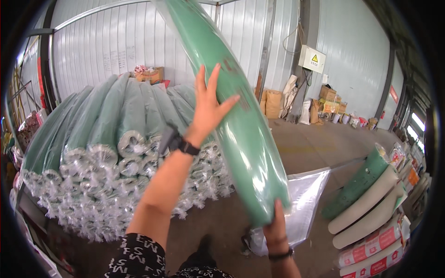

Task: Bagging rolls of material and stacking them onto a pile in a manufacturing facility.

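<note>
A long green roll (248,148) in clear plastic wrap slants across the middle, its upper end running out of the top of the picture. My left hand (208,104) lies against its left side, fingers spread wide and thumb across the wrap. At the lower end, my right hand (276,222) grips the roll; the thumb shows on the near side and the other fingers are hidden beneath. Loose clear plastic film (308,194) spreads behind that lower end. To the left, close behind my left forearm, is a large stack of similar wrapped green rolls (104,118) with twisted plastic ends.
On the right lie an unwrapped green roll (357,183), pale rolls (366,208) and red-and-white packages (373,248). Sacks (273,103) and cartons (329,94) stand along the far wall, below an electrical box (312,59). A box (150,74) sits behind the stack.
</note>
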`<state>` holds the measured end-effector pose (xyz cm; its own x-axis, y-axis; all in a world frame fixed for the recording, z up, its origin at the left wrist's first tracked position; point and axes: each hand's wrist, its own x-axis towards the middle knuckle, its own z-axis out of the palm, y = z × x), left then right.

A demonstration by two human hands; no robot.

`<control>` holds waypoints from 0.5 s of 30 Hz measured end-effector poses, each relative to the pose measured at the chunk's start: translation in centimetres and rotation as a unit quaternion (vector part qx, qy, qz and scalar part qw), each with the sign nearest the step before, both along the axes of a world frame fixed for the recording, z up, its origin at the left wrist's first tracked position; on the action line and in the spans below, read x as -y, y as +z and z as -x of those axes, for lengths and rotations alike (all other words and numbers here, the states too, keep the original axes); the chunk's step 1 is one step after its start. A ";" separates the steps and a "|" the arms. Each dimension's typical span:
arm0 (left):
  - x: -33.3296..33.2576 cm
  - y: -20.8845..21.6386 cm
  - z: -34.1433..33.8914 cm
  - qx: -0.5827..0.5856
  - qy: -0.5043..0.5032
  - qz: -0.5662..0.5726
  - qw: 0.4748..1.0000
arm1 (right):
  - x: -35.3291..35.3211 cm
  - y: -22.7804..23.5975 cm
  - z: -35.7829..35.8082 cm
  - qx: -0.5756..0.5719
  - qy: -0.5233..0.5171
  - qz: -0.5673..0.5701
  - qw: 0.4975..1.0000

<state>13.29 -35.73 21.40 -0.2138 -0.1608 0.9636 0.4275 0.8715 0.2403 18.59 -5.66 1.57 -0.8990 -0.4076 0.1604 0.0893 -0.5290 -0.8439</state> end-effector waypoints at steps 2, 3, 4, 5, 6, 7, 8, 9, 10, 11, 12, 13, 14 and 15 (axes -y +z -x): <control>7.7 1.7 4.5 0.044 0.106 0.038 0.993 | 10.0 2.9 7.4 0.067 0.062 0.102 0.991; 10.7 1.4 7.5 0.081 0.194 0.074 0.975 | 14.0 3.3 11.0 0.078 0.053 0.104 0.990; 12.9 0.9 10.7 0.075 0.189 0.069 0.977 | 17.5 3.3 15.2 0.081 0.047 0.106 0.990; 15.3 0.1 13.4 0.164 0.216 0.050 0.961 | 20.7 2.8 18.7 0.078 0.048 0.103 0.990; 17.6 -1.2 16.1 0.257 0.236 0.031 0.937 | 23.6 1.9 21.8 0.102 0.044 0.084 0.990; 19.9 -2.7 18.6 0.262 0.233 0.030 0.936 | 26.6 0.8 24.7 0.129 0.040 0.066 0.989; 22.1 -4.8 21.1 0.320 0.263 0.009 0.910 | 29.5 -1.0 27.2 0.135 0.036 0.063 0.988; 24.4 -7.8 23.5 0.379 0.293 -0.011 0.878 | 32.1 -3.8 29.2 0.161 0.005 -0.003 0.987; 27.3 -12.8 26.2 0.385 0.295 0.000 0.874 | 33.9 -6.3 30.4 0.186 -0.028 -0.069 0.980; 29.8 -17.9 28.2 0.391 0.295 0.013 0.872 | 35.2 -8.9 31.1 0.197 -0.033 -0.070 0.977; 31.8 -23.4 29.4 0.444 0.250 -0.041 0.860 | 35.9 -11.4 31.3 0.083 -0.107 -0.119 0.984; 33.2 -26.5 30.8 0.492 0.201 -0.092 0.842 | 37.0 -12.9 32.3 -0.034 -0.183 -0.167 0.968; 33.6 -26.8 32.2 0.506 0.187 -0.088 0.838 | 37.3 -13.1 33.3 -0.020 -0.193 -0.176 0.965; 34.2 -26.9 33.5 0.528 0.173 -0.075 0.828 | 37.2 -13.1 34.5 0.005 -0.175 -0.171 0.970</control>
